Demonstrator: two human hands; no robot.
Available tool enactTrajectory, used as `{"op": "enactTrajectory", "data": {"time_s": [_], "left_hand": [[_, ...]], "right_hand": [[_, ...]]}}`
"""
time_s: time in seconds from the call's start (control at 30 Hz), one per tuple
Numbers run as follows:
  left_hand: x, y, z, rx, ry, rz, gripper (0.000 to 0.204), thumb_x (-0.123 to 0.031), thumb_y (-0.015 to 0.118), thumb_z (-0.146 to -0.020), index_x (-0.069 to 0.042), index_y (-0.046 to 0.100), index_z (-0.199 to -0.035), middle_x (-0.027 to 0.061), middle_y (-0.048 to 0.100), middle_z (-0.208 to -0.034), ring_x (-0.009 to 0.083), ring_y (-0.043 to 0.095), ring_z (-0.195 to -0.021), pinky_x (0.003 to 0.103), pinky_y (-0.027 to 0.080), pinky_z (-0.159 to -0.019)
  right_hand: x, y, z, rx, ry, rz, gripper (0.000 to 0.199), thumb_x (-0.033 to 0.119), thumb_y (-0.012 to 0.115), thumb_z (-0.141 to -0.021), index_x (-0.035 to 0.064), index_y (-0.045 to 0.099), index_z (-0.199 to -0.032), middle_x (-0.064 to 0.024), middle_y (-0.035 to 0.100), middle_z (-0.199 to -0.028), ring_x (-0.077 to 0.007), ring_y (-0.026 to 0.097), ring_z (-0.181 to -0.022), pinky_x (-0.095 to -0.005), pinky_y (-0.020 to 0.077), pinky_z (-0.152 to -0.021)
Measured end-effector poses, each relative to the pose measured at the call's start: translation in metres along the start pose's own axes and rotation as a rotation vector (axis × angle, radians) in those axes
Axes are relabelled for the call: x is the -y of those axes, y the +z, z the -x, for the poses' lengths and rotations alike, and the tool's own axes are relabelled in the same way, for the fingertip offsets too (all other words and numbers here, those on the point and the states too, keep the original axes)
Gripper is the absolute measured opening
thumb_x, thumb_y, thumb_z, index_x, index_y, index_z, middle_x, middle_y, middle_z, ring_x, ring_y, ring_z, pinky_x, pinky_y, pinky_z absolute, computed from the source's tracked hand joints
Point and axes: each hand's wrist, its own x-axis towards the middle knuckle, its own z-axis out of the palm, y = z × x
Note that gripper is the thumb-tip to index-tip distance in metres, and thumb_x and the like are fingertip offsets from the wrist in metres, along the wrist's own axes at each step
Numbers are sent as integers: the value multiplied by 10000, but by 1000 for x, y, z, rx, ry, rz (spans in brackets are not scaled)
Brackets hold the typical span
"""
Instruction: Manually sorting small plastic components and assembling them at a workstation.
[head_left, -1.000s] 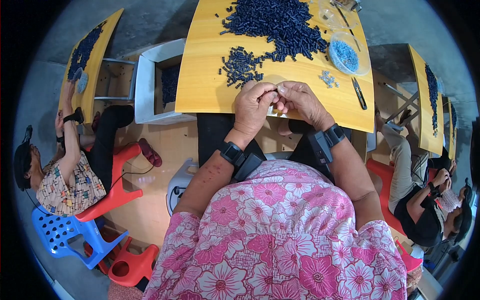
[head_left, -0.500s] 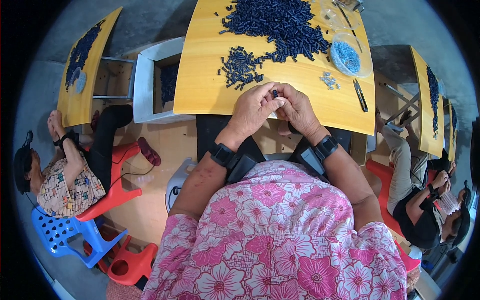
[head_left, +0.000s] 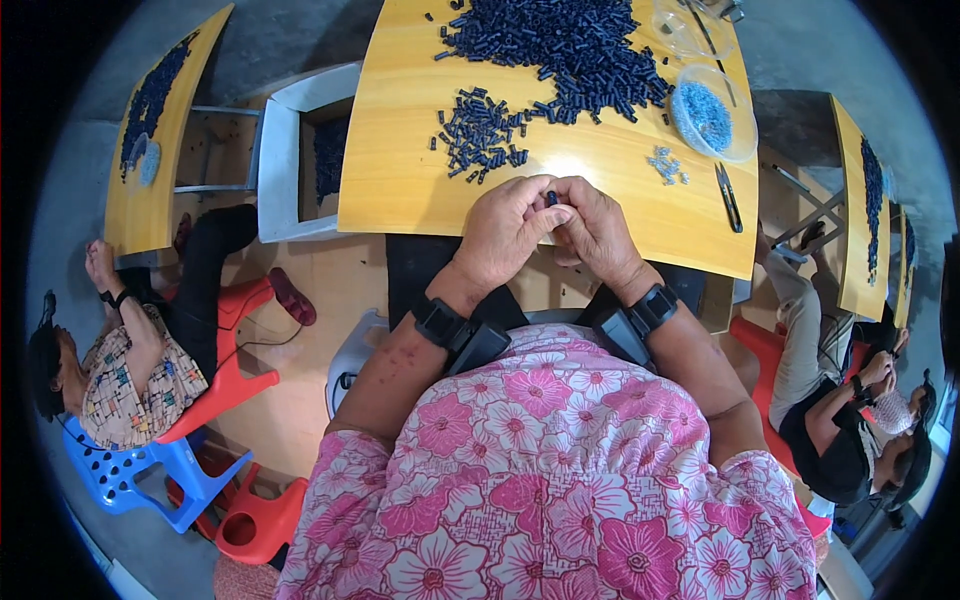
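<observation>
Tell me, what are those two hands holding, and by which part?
A small dark tube piece, pinched between the fingertips of the left hand and right hand. Only its top end shows, so the exact place of the hold cannot be told.

Your head camera is looking almost straight down from above your own shoulders, facing forward over the yellow counter. It is sitting close: your flowered shirt is filling the lower half, and your forearms are coming in from the bottom edge. The fisheye is bending the counter edges and pulling in seated people far left and far right. You are getting only one view, so nothing is overlapping with another.
</observation>
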Motion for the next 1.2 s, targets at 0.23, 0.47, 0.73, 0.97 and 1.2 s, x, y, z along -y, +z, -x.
{"op": "enactTrajectory", "data": {"time_s": [0.23, 0.47, 0.73, 0.97, 1.2], "left_hand": [[4, 1, -1, -22, 10, -8, 358, -241, 660, -892, 7, 614, -1147, 78, 576, -820, 167, 552, -739, 300, 473, -689], [4, 5, 3, -47, -14, 104, 551, -113, 702, -833, -44, 516, -1348, 19, 569, -821, 88, 535, -711, 231, 482, -685], [11, 10, 3, -39, 53, -7, 452, 3, 683, -807, -39, 610, -1251, -26, 550, -811, 49, 510, -701, 197, 456, -661], [18, 7, 5, -53, 85, -22, 371, 12, 653, -828, -51, 656, -1194, -48, 533, -818, 39, 492, -708, 185, 444, -659], [13, 9, 1, -46, 69, -48, 357, 17, 647, -840, -51, 661, -1190, -51, 514, -821, 32, 473, -710, 179, 433, -654]], "right_hand": [[7, -2, -2, 34, 94, 40, 267, 232, 478, -999, 41, 553, -1170, -103, 613, -859, -217, 623, -752, -318, 502, -710], [11, -6, -1, 17, 249, -203, 167, 94, 521, -977, -3, 569, -1105, -53, 589, -777, -109, 557, -634, -276, 472, -585], [28, -51, 56, -169, 70, 337, 278, 125, 601, -891, 41, 583, -1156, -145, 627, -1043, -344, 620, -955, -400, 507, -815], [14, -131, 137, -952, 134, 202, 234, 150, 533, -977, 32, 580, -1173, -15, 555, -778, -85, 514, -566, -232, 435, -538], [-83, -175, 204, -1021, 522, 90, 284, 122, 561, -950, 18, 561, -1214, -44, 610, -814, -88, 573, -580, -237, 480, -517]]}}
